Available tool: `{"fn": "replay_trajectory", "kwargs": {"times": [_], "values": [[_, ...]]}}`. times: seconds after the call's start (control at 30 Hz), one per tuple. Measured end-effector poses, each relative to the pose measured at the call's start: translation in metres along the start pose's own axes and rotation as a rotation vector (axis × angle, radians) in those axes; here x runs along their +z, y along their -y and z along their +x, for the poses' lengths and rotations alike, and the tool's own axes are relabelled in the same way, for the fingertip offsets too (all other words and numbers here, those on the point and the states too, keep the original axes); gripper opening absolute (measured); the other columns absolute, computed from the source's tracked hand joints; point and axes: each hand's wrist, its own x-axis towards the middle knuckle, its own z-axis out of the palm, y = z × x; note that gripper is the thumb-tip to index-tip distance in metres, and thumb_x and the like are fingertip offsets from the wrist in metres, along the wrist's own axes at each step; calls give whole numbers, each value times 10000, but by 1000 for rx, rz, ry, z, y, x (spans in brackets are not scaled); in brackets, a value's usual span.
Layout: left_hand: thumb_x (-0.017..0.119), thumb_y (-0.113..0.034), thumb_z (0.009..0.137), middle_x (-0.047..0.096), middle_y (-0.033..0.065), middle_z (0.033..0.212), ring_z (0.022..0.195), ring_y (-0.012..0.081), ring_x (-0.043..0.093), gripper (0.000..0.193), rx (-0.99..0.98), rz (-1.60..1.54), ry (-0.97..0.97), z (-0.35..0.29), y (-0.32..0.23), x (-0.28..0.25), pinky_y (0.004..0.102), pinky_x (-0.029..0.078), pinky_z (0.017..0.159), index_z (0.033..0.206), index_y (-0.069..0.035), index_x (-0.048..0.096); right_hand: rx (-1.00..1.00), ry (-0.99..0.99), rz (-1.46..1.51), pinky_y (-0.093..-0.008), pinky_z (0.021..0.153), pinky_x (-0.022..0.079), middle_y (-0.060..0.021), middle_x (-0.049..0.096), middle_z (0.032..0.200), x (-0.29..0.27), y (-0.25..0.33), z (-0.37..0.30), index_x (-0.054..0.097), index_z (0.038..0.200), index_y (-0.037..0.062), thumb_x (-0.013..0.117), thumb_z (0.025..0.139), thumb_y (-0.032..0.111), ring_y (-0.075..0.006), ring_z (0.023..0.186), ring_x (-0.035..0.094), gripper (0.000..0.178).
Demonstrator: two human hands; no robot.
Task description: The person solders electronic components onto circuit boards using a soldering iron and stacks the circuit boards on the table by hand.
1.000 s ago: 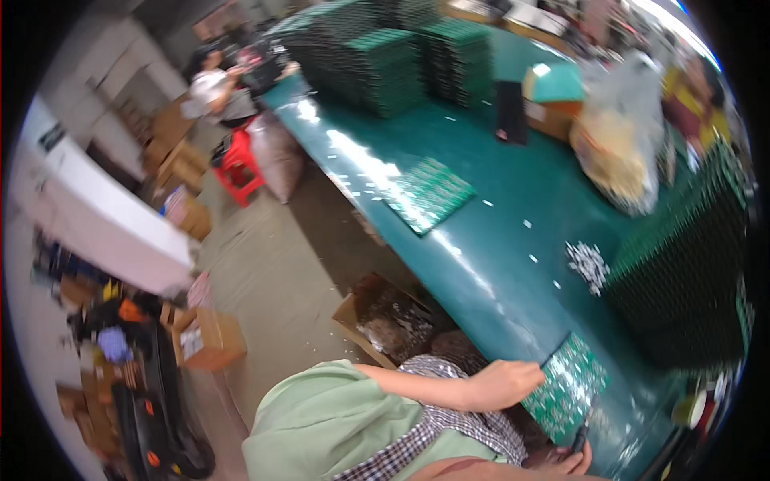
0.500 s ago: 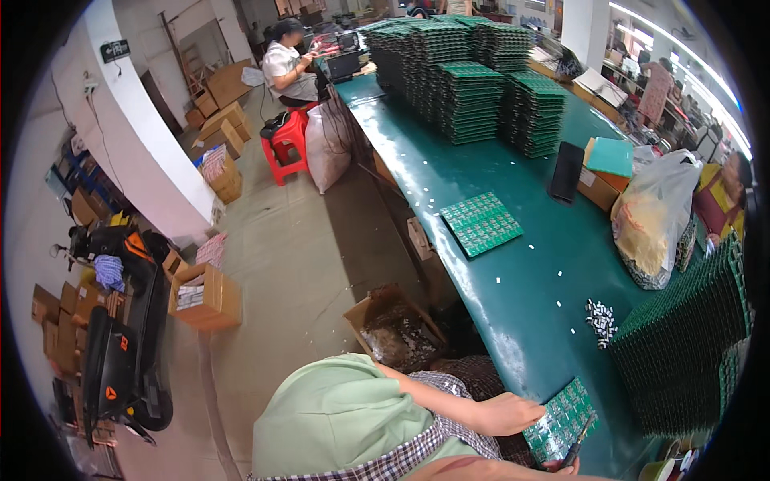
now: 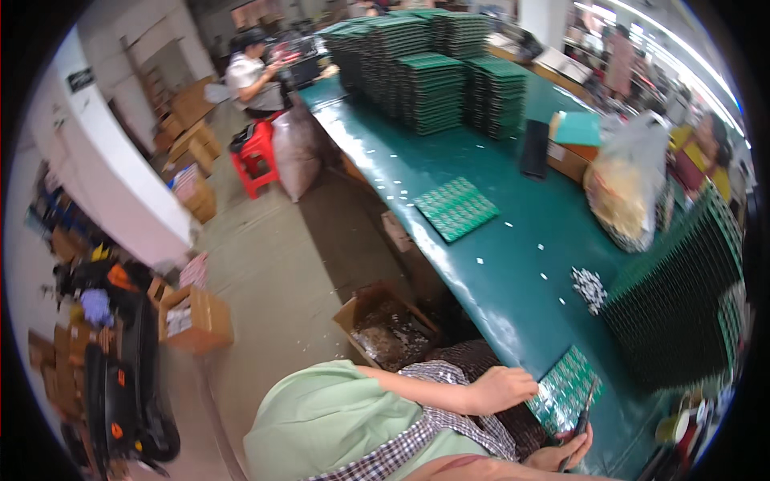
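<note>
A green circuit board panel [image 3: 568, 386] lies at the table's near edge, close in front of me. My left hand [image 3: 504, 390] is at its left corner, fingers curled together in a pinch; whatever they hold, if anything, is too small to make out. Below the panel's near corner, my right hand [image 3: 565, 453] grips a soldering iron [image 3: 584, 418] with a dark handle. Its thin metal tip points up over the panel's right side. A heap of small white parts [image 3: 589, 290] sits farther up the table.
Another board panel [image 3: 455, 208] lies mid-table among scattered white bits. Tall board stacks [image 3: 429, 92] stand at the back; a leaning stack [image 3: 674, 297] rises at right. Beyond are a phone [image 3: 534, 149] and a plastic bag [image 3: 628, 184]. A carton [image 3: 385, 325] sits below the left edge.
The whole view has shifted, so the table and stacks appear farther left. More of my right hand shows now, with the soldering iron more upright. My left hand stays by the panel's left corner.
</note>
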Motion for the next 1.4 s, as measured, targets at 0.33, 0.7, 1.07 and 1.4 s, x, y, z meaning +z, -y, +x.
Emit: {"fn": "replay_trajectory", "kwargs": {"times": [0.33, 0.7, 1.07, 1.4], "values": [[628, -105, 829, 570, 74, 765, 760, 263, 594, 91, -41, -230, 50, 11, -3, -9, 374, 480, 640, 868, -49, 567, -141, 49, 88, -235, 598, 404, -99, 601, 899, -20, 14, -19, 533, 1186, -54, 360, 1004, 372, -119, 684, 526, 495], [682, -126, 775, 531, 18, 690, 654, 199, 535, 53, 21, -30, -47, 19, -14, -11, 324, 449, 568, 788, -94, 642, -49, 75, -74, -217, 635, 398, -73, 590, 874, -40, 39, -26, 555, 1117, -33, 491, 921, 108, -99, 699, 511, 250], [658, 63, 688, 637, 125, 846, 753, 267, 635, 134, -130, -147, 140, 52, -15, -27, 308, 503, 659, 788, -6, 600, 17, 265, -57, -314, 738, 466, -160, 615, 927, -49, 67, -23, 597, 998, -43, 623, 798, 89, -234, 818, 587, 241], [664, 0, 736, 678, 103, 962, 724, 241, 663, 122, -181, -153, 268, 41, -18, -16, 299, 512, 599, 819, -46, 588, -128, 406, -235, -313, 560, 485, -142, 640, 746, -57, 76, -17, 647, 895, -41, 607, 784, 49, -244, 634, 620, 149]]}}
